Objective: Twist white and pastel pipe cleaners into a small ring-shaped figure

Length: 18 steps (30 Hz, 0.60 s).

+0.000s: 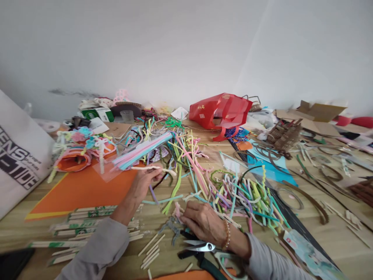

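My left hand pinches a cream pipe cleaner that stretches sideways over the table. A clear bag of pink and blue pipe cleaners lies just beyond it. My right hand, with a beaded bracelet at the wrist, is closed with its fingers curled at a twisted pale pink pipe cleaner; the fingertips are partly hidden. Beside that lies a grey twisted pipe cleaner. Scissors and a dark-handled tool rest below my right hand. A loose heap of coloured pipe cleaners spreads to its right.
Paper-wrapped sticks and short bare sticks lie at the front left. Orange sheets and pipe-cleaner flowers are behind them. A red bag stands near the wall, with brown strips at right.
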Each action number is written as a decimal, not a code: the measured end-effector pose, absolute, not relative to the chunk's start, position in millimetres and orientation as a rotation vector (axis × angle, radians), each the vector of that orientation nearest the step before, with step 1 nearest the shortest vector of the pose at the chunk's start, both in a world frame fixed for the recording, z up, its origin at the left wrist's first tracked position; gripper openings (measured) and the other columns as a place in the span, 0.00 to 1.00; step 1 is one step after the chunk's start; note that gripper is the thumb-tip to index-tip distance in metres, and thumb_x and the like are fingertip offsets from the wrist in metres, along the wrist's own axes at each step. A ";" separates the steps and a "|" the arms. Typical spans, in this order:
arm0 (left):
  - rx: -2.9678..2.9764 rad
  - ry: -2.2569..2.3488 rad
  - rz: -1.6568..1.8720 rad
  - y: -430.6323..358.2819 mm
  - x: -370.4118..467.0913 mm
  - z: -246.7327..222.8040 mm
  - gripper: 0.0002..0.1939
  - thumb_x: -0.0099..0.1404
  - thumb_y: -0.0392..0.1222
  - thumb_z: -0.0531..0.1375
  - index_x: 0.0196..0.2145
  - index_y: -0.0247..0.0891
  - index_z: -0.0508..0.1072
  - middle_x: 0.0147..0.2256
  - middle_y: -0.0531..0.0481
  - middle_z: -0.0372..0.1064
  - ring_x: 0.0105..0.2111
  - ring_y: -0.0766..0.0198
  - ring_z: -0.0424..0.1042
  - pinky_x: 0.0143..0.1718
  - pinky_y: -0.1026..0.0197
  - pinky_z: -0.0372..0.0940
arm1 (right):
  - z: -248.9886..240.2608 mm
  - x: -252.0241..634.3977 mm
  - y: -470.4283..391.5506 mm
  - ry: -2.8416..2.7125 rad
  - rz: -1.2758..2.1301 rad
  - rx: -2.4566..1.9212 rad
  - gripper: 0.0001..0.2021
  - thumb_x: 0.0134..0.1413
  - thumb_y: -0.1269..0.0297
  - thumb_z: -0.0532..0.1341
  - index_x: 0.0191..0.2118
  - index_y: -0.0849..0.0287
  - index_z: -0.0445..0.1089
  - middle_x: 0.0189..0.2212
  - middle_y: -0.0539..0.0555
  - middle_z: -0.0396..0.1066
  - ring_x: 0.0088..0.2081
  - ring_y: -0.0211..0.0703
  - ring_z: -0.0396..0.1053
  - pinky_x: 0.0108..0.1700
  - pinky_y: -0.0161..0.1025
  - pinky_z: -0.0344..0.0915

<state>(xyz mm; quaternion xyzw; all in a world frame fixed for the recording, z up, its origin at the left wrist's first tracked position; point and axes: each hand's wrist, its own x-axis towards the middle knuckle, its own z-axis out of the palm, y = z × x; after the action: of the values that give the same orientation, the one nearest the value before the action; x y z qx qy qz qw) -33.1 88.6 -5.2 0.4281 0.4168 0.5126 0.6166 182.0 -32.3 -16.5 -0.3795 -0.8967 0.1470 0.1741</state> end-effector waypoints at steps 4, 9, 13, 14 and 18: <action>0.921 0.915 1.085 86.6 -31.7 -1.4 0.14 0.42 0.42 0.71 0.23 0.31 0.73 0.21 0.52 0.70 0.22 0.70 0.66 0.26 0.67 0.62 | -14.9 181.8 -32.7 -2.490 0.492 -1.068 0.11 0.66 0.65 0.49 0.35 0.58 0.66 0.31 0.52 0.66 0.33 0.38 0.64 0.35 0.34 0.57; 0.943 0.895 1.049 64.3 -21.9 4.5 0.11 0.45 0.41 0.70 0.25 0.32 0.75 0.23 0.50 0.73 0.24 0.68 0.69 0.28 0.67 0.64 | -6.1 182.3 -33.9 -2.105 0.729 -1.199 0.08 0.64 0.63 0.53 0.34 0.59 0.63 0.27 0.49 0.64 0.28 0.35 0.62 0.31 0.32 0.57; 1.111 0.935 1.007 32.3 -7.4 9.6 0.07 0.52 0.41 0.66 0.26 0.36 0.75 0.24 0.52 0.74 0.26 0.66 0.70 0.30 0.66 0.64 | -2.2 184.1 -32.3 -1.796 0.871 -1.244 0.10 0.60 0.59 0.58 0.43 0.59 0.62 0.27 0.47 0.65 0.25 0.34 0.61 0.26 0.31 0.57; 1.146 0.946 0.989 25.1 -4.4 11.0 0.06 0.53 0.41 0.66 0.26 0.36 0.75 0.25 0.52 0.74 0.27 0.65 0.71 0.31 0.66 0.65 | -1.8 184.8 -31.4 -1.775 0.887 -1.241 0.11 0.60 0.59 0.58 0.44 0.59 0.62 0.27 0.47 0.65 0.25 0.34 0.61 0.26 0.30 0.57; 1.200 0.911 0.873 9.7 -1.2 13.7 0.09 0.53 0.44 0.66 0.28 0.35 0.75 0.26 0.48 0.75 0.29 0.61 0.73 0.29 0.64 0.65 | 2.2 190.3 -26.6 -1.824 0.800 -1.209 0.07 0.63 0.63 0.55 0.37 0.59 0.68 0.25 0.48 0.66 0.26 0.35 0.62 0.29 0.31 0.58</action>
<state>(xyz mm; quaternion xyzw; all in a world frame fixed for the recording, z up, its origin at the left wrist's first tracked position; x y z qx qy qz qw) -1.2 9.7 13.7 0.5270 0.4000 0.3835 0.6444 190.3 -26.6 2.2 -0.4769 -0.7192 0.3154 0.3948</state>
